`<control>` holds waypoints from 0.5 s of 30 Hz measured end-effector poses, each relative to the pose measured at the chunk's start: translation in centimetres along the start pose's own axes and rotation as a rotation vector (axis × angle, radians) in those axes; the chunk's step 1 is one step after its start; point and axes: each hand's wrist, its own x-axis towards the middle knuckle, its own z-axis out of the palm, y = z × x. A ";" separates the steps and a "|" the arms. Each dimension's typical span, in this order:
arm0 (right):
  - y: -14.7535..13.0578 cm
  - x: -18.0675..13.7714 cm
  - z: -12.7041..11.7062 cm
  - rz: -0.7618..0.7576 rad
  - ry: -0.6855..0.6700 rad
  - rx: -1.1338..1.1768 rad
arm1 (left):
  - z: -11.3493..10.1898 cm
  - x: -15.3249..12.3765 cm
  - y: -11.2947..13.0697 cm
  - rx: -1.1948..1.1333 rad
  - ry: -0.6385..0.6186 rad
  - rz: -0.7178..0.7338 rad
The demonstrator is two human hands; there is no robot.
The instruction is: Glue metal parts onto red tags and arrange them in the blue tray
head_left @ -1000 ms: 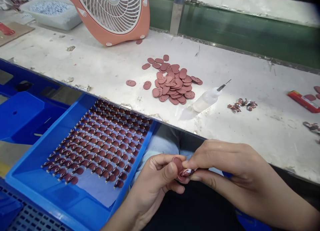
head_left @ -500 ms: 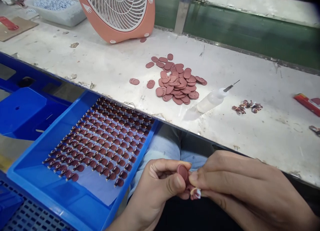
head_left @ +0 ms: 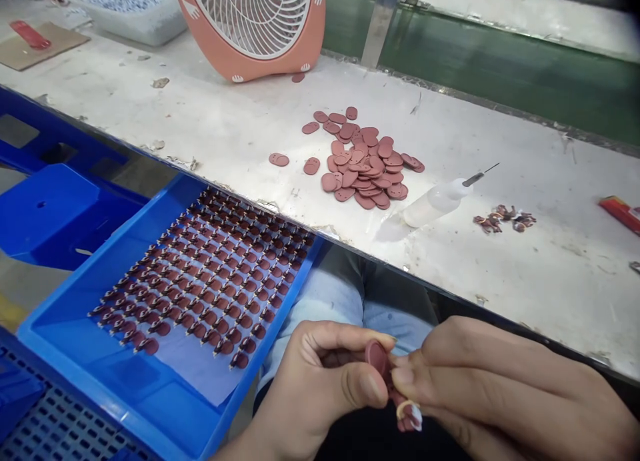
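Between the thumb and forefinger of my left hand (head_left: 330, 388) is a reddish-brown oval disc (head_left: 377, 356). My right hand (head_left: 490, 381) meets it from the other side, its fingers closed on a small brown figurine (head_left: 409, 413) with white and yellowish parts. Disc and figurine touch, though the fingertips hide where they meet. Both hands are above my lap. Over the table's front edge lies a heap of similar oval discs (head_left: 367, 168). Beside it a clear squeeze bottle with a needle tip (head_left: 435, 201) leans at a slant. Several more small figurines (head_left: 505, 218) lie to its right.
A blue tray (head_left: 55, 354) at lower left bears rows of discs with figurines attached (head_left: 215, 268) on a white sheet. On the white table (head_left: 240, 124) stand an orange fan (head_left: 255, 68) and a tub of blue-white bits (head_left: 135, 21). A red box (head_left: 620, 213) lies at far right.
Both hands have shifted slightly right and down in view, still holding the disc and figurine together. More of the figurine shows below the fingers. The view itself has turned a little.
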 end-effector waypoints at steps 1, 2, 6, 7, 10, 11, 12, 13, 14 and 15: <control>0.1 0.1 0.0 -0.007 -0.003 -0.001 | -0.1 0.0 0.0 -0.001 0.003 0.004; 0.2 0.2 0.0 -0.014 -0.005 0.002 | -0.2 0.1 -0.1 -0.003 0.004 0.008; 0.1 0.5 -0.1 -0.029 0.007 0.008 | -0.2 0.0 -0.2 -0.025 -0.009 0.014; 0.1 0.6 -0.1 -0.024 0.002 0.008 | -0.2 -0.1 -0.2 -0.034 -0.011 0.017; 0.0 0.9 -0.2 -0.027 -0.011 0.006 | -0.2 -0.1 -0.2 -0.050 -0.013 0.037; -0.1 1.0 -0.2 -0.038 -0.019 0.003 | -0.3 0.0 -0.2 -0.045 -0.010 0.048; -0.1 1.2 -0.3 -0.053 -0.029 0.005 | -0.3 0.0 -0.3 -0.033 -0.007 0.056; 0.0 1.4 -0.4 -0.061 -0.040 0.006 | -0.4 0.1 -0.3 -0.019 0.003 0.064; 0.0 1.6 -0.4 -0.060 -0.053 0.009 | -0.5 0.2 -0.3 -0.003 0.013 0.068; 0.1 1.8 -0.5 -0.058 -0.063 0.014 | -0.5 0.3 -0.3 0.009 0.021 0.070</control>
